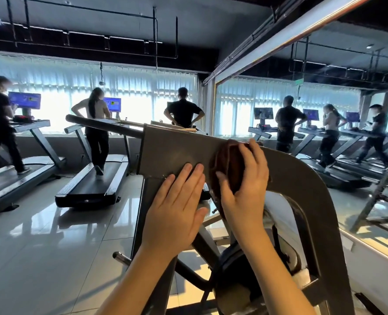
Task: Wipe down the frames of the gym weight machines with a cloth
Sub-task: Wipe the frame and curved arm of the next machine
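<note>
Both hands are up on the machine. The left hand [177,212] lies flat, fingers straight, palm braced on the grey frame [172,151]. Just beside it, the right hand [245,187] curls round a bunched brown cloth [228,164] and presses it to the metal. The cloth sits right where the beam begins to bend. From there the frame's long line runs two ways: up and left past the left fingertips into a slim bar [102,125], and right, then down in a broad curve beyond the right hand. The right hand is nearer that curve, so I'd judge the next stroke goes that way. Farther out, left of the hands, there are glossy floor tiles [40,246], treadmills [93,185] with people on them, and bright blinds [143,94]. A wall mirror [325,110] stands off to the right.
</note>
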Tool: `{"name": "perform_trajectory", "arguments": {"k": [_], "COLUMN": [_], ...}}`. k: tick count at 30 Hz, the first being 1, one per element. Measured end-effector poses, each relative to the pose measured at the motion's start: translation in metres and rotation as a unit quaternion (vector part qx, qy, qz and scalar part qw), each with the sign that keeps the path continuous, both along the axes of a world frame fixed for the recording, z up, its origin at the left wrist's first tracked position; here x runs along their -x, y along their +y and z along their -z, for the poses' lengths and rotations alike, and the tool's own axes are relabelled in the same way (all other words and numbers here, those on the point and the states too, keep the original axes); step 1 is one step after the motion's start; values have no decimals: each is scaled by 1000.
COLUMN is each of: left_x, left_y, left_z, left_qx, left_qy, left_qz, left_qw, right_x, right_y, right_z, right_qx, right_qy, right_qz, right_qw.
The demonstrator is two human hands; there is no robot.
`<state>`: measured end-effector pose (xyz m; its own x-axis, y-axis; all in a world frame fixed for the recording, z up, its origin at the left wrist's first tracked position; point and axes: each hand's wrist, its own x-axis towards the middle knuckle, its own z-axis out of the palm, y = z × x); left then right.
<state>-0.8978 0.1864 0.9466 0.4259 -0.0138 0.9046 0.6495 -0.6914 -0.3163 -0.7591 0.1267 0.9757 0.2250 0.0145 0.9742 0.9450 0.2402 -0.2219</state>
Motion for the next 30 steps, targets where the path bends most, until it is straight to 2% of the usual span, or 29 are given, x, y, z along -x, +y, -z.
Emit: {"name": "perform_trajectory", "arguments": {"k": [3,5,9,11,13,15,17,20,23,26,30], "left_x": [0,-1,-1,-1,-1,-1,0,-1,-2,-2,-2], "left_y": [0,-1,0,0,0,0,0,1,2,2,2], "left_z": [0,-1,-1,-2,-2,-1,1,1,0,1,-1], "left_qx": [-7,-6,-6,-7,-8,-8,-8,-10,-13,-8,-9], "left_qy": [-5,-3,0,-4,-9,-7,-5,-8,-11,-7,-11], "left_qz": [2,0,0,1,6,11,12,6,2,9,16], "left_qw": [1000,1000,1000,1000,1000,1000,1000,1000,1000,1000,1000], "right_x": [-9,-5,3,6,7,6,-2,-11,0,22,22], "right_y": [-2,5,12,5,-4,-15,-30,-41,-19,1,-5], "right_z": [3,6,15,17,14,13,11,3,-2,13,18], "right_qx": [-82,-91,-11,24,36,32,2,-49,-18,29,60], "right_qy": [16,7,19,25,7,-13,20,55,60,29,-21], "right_qz": [25,49,187,223,217,168,98,118,86,37,104], "right_qw": [996,995,982,974,975,985,995,990,994,998,993]}}
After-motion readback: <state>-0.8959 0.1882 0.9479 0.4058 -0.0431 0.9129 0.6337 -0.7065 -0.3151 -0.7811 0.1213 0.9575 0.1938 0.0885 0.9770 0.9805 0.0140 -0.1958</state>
